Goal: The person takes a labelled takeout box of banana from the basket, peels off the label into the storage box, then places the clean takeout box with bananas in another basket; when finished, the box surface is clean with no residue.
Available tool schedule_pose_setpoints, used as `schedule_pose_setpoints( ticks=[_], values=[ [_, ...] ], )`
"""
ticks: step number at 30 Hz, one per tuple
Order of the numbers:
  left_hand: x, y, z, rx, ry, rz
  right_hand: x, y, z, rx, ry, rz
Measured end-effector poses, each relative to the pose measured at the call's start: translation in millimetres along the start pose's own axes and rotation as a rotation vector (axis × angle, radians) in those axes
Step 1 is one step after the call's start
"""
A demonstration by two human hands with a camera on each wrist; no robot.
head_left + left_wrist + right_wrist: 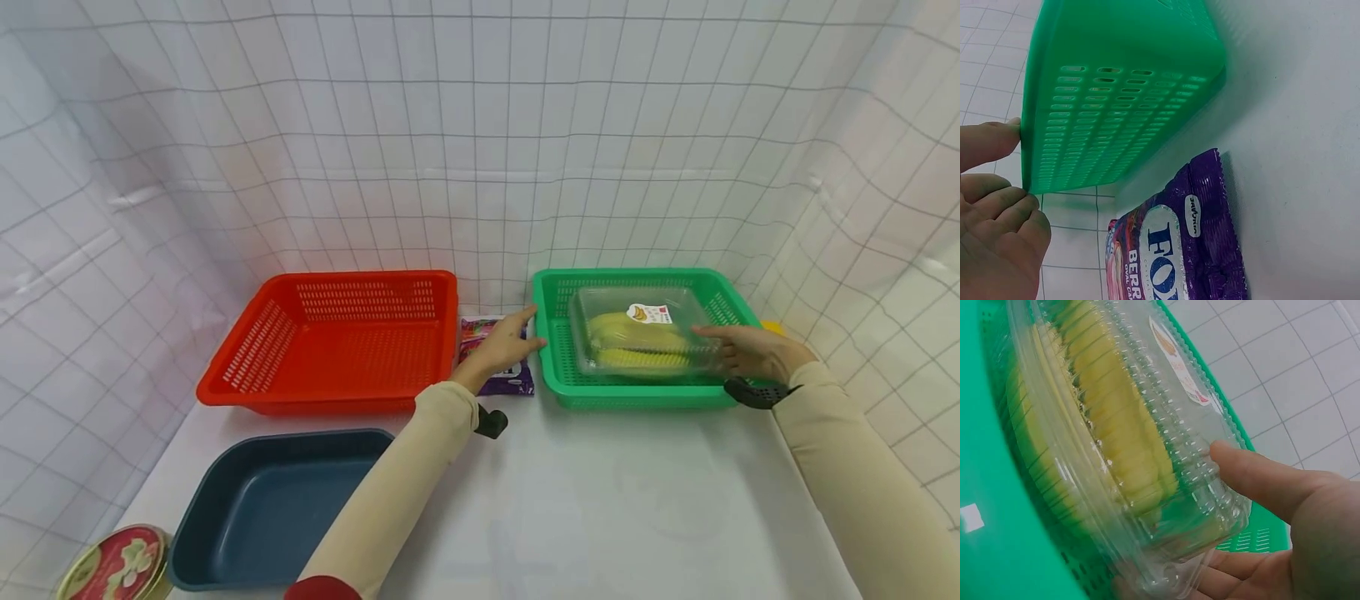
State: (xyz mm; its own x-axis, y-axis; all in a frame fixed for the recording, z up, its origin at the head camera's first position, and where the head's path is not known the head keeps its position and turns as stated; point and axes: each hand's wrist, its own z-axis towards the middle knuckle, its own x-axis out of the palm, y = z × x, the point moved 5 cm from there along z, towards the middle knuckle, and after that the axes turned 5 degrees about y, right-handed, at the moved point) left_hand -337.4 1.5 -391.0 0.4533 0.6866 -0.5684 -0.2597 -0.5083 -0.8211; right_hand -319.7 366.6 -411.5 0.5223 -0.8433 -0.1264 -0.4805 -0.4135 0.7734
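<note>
A clear plastic clamshell box [641, 333] of bananas, with a banana label on its lid, sits in the green basket [637, 401]. My right hand [1310, 519] grips one end of the box, thumb on the lid and fingers below its edge. At the basket's left side, my left hand [495, 346] holds the rim. In the left wrist view its thumb [991, 140] reaches the rim's edge, and the other fingers are bent against the outside. A purple FOX candy bag [1179, 240] lies beside the basket, partly hidden by the left hand in the head view.
A red basket [326, 406] stands to the left of the candy. In front of it is a dark blue tub [281, 500], partly behind my left sleeve. A round tin with a red lid [120, 562] is at the lower left. White gridded curtain [495, 125] surrounds the table.
</note>
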Motion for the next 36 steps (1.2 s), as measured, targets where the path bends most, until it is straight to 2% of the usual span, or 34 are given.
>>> schedule_pose_setpoints(
  ticks=[14,21,29,36],
  values=[
    [0.4,-1.4,0.2,0.000,-0.005,0.009,-0.8,5.0,-1.2,-0.096,-0.102,0.014],
    [-0.6,-2.3,-0.2,-0.022,-0.001,0.011,-1.3,8.2,-1.4,-0.135,-0.142,-0.008],
    [-2.2,-4.5,1.3,-0.043,0.002,0.037,-3.9,17.3,-13.1,-0.196,-0.231,-0.018],
    [-1.4,-4.5,3.2,-0.047,0.002,0.040,-4.9,30.7,-22.5,-0.200,-0.243,0.023]
  ],
)
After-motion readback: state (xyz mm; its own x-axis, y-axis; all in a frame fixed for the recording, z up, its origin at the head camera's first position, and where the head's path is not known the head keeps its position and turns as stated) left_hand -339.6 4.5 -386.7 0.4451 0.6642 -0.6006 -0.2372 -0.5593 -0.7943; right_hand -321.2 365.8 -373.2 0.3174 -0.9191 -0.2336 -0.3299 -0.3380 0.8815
